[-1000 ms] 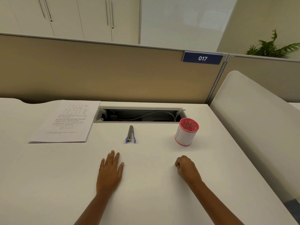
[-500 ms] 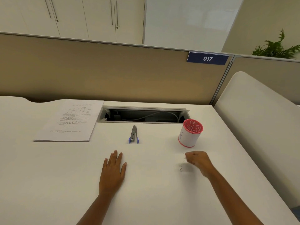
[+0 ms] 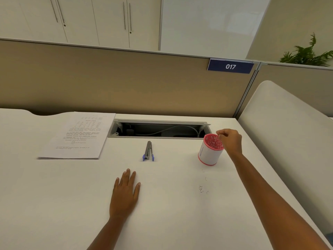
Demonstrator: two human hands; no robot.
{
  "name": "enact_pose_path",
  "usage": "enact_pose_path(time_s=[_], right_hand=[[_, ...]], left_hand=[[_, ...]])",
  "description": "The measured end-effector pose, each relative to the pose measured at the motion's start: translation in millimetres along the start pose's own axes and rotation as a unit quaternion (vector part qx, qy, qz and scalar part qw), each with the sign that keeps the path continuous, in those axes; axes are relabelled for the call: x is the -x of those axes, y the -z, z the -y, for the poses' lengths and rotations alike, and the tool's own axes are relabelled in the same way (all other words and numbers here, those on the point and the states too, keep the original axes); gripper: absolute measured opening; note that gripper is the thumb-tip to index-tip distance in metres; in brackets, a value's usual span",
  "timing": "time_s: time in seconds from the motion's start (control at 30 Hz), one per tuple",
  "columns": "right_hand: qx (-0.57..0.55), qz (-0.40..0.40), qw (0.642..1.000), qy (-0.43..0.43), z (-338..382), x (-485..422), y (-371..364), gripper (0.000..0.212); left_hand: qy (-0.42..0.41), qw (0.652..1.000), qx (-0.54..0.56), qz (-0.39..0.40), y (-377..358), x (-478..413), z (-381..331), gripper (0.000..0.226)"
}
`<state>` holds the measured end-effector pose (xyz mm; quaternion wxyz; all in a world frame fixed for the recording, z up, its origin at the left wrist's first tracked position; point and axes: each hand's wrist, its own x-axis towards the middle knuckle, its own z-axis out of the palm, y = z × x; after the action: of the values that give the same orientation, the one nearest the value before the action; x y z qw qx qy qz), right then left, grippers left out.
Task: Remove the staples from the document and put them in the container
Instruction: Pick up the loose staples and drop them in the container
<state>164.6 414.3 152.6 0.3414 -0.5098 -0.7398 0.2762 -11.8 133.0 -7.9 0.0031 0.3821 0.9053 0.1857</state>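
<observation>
Hovering right hand (image 3: pixel 229 141) at 2 o'clock of container (image 3: pixel 209 156), fingertips (image 3: pixel 219 132) pinched, contents too small to tell; resting left hand (image 3: pixel 125 193) flat on desk (image 3: pixel 68 204).

**Single head-worn wide-angle view, aimed forward and down over the desk (image 3: pixel 72 204).**

Looked from above the near desk edge toward the partition (image 3: pixel 126 83) along the far side. Took in the cabinets (image 3: pixel 93 20) and a plant (image 3: pixel 306 53) beyond it, with long edges slightly bowed by the lens. Sat close enough to catch both forearms entering from the bottom border, with the left hand (image 3: pixel 124 193) low at centre and the right hand (image 3: pixel 230 139) farther out on the right, beside the container (image 3: pixel 210 154). Rendered the loose staples (image 3: pixel 201 189) only as faint specks and the print on the document (image 3: pixel 79 136), far left, as unreadable.
</observation>
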Motion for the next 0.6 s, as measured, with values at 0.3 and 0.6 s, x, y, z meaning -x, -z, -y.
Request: enact_pose_path(time_s=[0.3, 0.6], right_hand=[[0.076, 0.129, 0.985, 0.084, -49.1, 62.9, -34.5, 0.025], [0.242, 0.228, 0.933, 0.141, -81.8, 91.3, -46.7, 0.042]], left_hand=[[-0.008, 1.000, 0.016, 0.000, -0.5, -0.5, -1.0, 0.083], [-0.011, 0.999, 0.040, -0.020, -4.4, -1.1, 0.1, 0.100]])
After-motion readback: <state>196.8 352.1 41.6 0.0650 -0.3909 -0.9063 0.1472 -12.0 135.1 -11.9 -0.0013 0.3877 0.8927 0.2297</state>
